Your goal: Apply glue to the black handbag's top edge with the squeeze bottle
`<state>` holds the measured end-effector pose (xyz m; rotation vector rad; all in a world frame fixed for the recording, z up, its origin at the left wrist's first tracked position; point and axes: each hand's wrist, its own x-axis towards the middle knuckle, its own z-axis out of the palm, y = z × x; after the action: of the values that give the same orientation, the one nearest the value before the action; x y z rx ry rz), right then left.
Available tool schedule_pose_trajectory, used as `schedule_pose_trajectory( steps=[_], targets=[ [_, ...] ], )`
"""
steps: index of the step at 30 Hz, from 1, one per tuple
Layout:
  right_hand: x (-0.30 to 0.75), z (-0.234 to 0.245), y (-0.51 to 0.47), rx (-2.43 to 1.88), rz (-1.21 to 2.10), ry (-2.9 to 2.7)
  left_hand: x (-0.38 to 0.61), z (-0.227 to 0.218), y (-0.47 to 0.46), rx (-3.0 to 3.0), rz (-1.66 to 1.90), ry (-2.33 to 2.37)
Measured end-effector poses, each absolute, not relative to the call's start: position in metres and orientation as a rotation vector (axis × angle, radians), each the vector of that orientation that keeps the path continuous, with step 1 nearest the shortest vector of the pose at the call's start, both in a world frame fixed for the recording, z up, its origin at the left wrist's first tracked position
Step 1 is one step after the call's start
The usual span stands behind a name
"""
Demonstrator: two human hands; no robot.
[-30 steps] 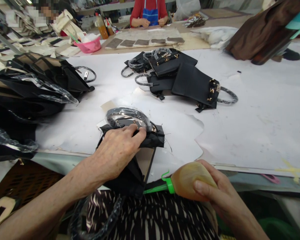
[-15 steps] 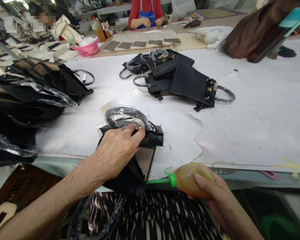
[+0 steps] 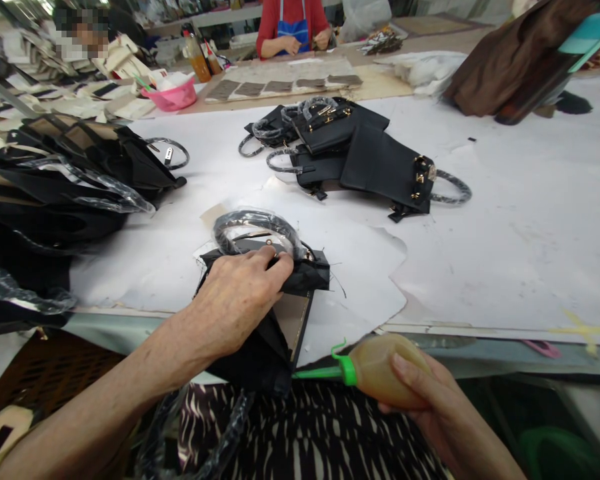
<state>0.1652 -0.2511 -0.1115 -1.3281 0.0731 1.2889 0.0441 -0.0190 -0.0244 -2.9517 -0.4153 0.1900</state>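
My left hand point(image 3: 235, 293) presses down on a black leather handbag point(image 3: 307, 280), its fingers gripping the top edge next to small gold hardware. The bag lies at the table's near edge with its body hanging toward my lap. A curved handle wrapped in clear plastic point(image 3: 255, 227) rises just beyond my fingers. My right hand point(image 3: 430, 400) holds an amber squeeze bottle point(image 3: 385, 370) on its side, away from the bag. The bottle's green nozzle point(image 3: 320, 374) points left, its tip short of the bag.
White paper point(image 3: 505, 253) covers the table. Several black handbags point(image 3: 365, 157) lie in a group beyond my hands, and more point(image 3: 65, 173) are heaped at the left. A co-worker in a red top and blue apron point(image 3: 290, 27) works at the far side, near a pink basin point(image 3: 173, 98).
The amber bottle and my right hand have shifted slightly down and to the right. My left hand stays on the bag, with its fingers slightly moved along the top edge.
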Motion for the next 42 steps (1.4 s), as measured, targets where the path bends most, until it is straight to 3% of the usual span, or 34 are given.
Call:
schedule_pose_trajectory(
  steps=[28, 35, 42],
  targets=[
    [0.161, -0.095, -0.257, -1.449, 1.235, 0.014, 0.042, -0.025, -0.017, -2.954, 0.196, -0.423],
    [0.169, -0.080, -0.258, -1.793, 1.020, -0.338, 0.044, -0.024, -0.019, -2.952, 0.199, -0.418],
    [0.170, -0.082, -0.246, -1.864, 0.926, -0.434, 0.043, -0.025, -0.019, -2.955, 0.201, -0.392]
  ],
)
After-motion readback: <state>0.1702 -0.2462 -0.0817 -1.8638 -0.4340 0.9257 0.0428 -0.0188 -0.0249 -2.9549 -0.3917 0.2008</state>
